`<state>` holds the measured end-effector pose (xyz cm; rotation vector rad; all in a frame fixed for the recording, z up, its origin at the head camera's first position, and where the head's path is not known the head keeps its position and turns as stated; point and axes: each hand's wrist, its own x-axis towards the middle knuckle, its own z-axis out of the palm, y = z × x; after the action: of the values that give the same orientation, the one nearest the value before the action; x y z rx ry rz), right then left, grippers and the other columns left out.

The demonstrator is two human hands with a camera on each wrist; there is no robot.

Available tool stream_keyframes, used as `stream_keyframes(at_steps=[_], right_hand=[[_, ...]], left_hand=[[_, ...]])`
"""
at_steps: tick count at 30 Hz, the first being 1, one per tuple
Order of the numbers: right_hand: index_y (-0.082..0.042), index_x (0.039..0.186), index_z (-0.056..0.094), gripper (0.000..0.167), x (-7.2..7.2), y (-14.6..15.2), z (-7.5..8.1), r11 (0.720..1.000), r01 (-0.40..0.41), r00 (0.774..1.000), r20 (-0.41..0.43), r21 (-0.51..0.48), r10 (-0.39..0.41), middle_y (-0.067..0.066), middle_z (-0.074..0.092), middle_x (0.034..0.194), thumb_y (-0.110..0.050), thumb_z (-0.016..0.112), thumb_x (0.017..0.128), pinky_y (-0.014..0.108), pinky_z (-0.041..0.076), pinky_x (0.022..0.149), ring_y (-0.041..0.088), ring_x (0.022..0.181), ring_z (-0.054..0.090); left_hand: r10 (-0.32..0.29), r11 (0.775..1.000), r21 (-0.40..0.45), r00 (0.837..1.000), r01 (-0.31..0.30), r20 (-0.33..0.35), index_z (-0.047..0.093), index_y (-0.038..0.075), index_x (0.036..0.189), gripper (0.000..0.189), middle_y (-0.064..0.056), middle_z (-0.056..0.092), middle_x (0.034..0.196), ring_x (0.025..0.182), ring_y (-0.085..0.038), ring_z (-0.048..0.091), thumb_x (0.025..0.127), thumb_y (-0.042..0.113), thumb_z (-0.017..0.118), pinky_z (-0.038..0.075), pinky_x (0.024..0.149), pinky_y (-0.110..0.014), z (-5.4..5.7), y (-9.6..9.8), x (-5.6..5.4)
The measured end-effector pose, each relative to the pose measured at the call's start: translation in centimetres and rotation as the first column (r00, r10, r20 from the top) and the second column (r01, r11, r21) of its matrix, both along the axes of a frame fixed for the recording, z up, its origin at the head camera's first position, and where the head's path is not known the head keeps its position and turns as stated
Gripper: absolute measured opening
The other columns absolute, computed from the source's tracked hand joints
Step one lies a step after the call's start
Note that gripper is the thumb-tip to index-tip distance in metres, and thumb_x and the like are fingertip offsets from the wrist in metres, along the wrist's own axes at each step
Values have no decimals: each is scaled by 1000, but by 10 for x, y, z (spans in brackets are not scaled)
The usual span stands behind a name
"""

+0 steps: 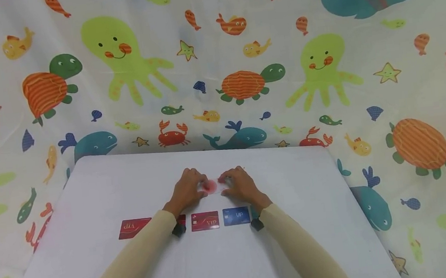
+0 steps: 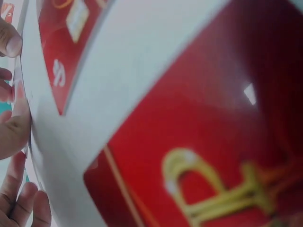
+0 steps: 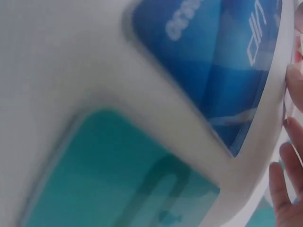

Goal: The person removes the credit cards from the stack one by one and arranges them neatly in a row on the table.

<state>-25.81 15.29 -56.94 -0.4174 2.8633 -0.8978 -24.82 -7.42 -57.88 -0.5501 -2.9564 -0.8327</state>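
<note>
Near the far side of the table, my left hand [image 1: 188,190] and right hand [image 1: 242,185] face each other with fingers bent inward. Between them is a thin, clear piece with a round red patch [image 1: 210,186]. Each hand pinches one side of it. The left wrist view catches its edge, with fingers [image 2: 13,135] on it. In the right wrist view, fingers [image 3: 280,189] show at the right edge. Closer to me lie a red VIP card [image 1: 205,225] and a blue VIP card [image 1: 236,216]. My wrists partly cover another red card [image 1: 182,219] and a teal card [image 3: 118,175].
One more red VIP card [image 1: 131,230], turned upside down, lies at the left end of the row. All of this is on a white table [image 1: 172,270]. Behind it hangs a curtain [image 1: 198,77] printed with sea animals. Small black devices sit at both wrists.
</note>
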Motion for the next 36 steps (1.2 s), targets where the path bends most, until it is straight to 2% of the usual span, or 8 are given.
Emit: stream_keyframes(at_steps=[9, 14, 19, 26, 36], right_hand=[[-25, 117, 80, 33, 1, 4, -1, 996, -49, 996, -74, 68, 54, -3, 72, 115, -34, 90, 86, 38, 56, 108, 15, 106, 60], [-22, 115, 82, 34, 2, 7, -1, 994, -80, 986, -138, 70, 89, -1, 74, 111, -36, 90, 86, 36, 58, 102, 14, 100, 59], [-24, 117, 83, 35, 2, 9, 1, 995, -68, 991, -110, 72, 75, -3, 73, 110, -39, 90, 85, 35, 59, 99, 11, 96, 58], [-26, 118, 83, 36, 1, 12, 3, 995, -77, 994, -75, 65, 82, -7, 74, 113, -42, 90, 86, 33, 59, 98, 10, 101, 59], [-25, 114, 84, 34, 5, 23, 5, 997, -68, 992, -104, 19, 70, -9, 76, 123, -38, 92, 83, 39, 56, 102, 13, 110, 60]], left_hand=[[23, 999, 37, 999, -24, 22, 79, 18, 114, 28, -4, 67, 114, 115, -23, 55, 88, 22, 89, 57, 107, -45, -3, -1, 4], [2, 999, 36, 1000, -3, 21, 78, 19, 116, 33, -2, 67, 119, 119, -22, 56, 86, 25, 90, 57, 108, -44, -5, -1, 5], [-18, 998, 57, 1000, 17, 17, 78, 21, 115, 34, -2, 69, 127, 125, -24, 57, 85, 26, 91, 54, 112, -47, -2, -2, 7], [-5, 997, 77, 1000, 4, 13, 79, 19, 115, 33, -3, 70, 123, 122, -24, 58, 85, 26, 91, 55, 110, -48, 3, -3, 11], [9, 993, 120, 1000, -8, -9, 79, 18, 114, 34, -3, 70, 121, 120, -23, 59, 84, 27, 92, 57, 109, -46, 10, 3, 15]])
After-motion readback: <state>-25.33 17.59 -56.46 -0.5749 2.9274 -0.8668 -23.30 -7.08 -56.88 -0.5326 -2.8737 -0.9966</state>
